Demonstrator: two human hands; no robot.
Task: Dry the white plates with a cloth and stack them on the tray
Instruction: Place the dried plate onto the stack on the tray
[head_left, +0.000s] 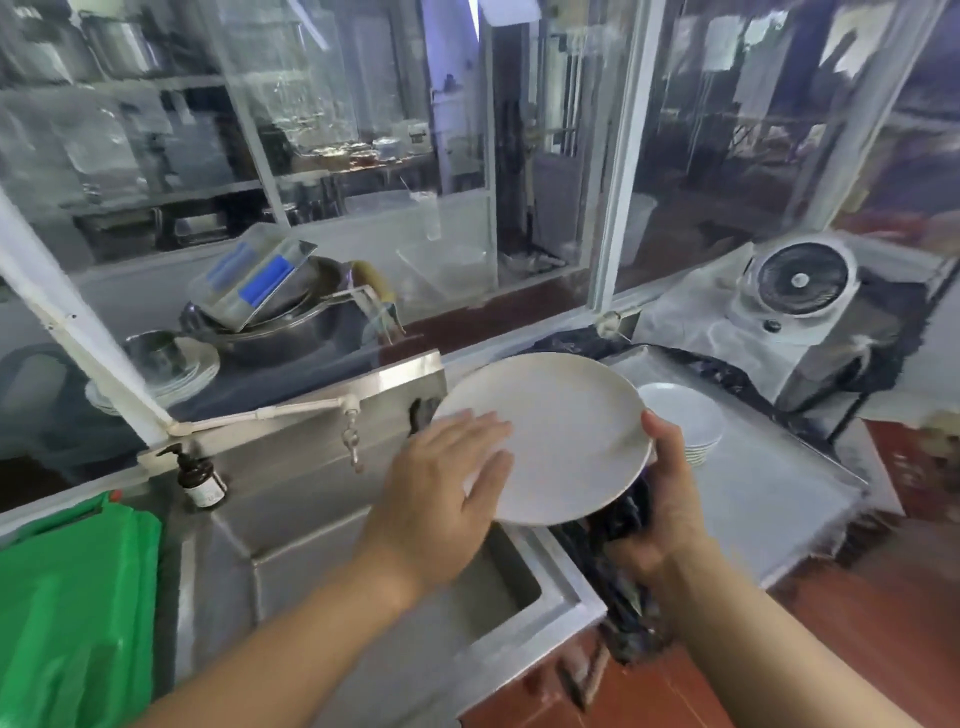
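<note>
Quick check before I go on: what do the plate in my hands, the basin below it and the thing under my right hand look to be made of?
The plate looks like glazed ceramic, or possibly melamine: smooth, matte white, thin rim. The sink basin looks like brushed stainless steel: grey sheet with folded edges and dull reflections. The dark cloth under the right hand looks like soft fabric, bunched and hanging; its weave is too blurred to tell.

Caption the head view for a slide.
Both hands, left hand and right hand, hold a white plate over a dark cloth, beside stacked plates.
</note>
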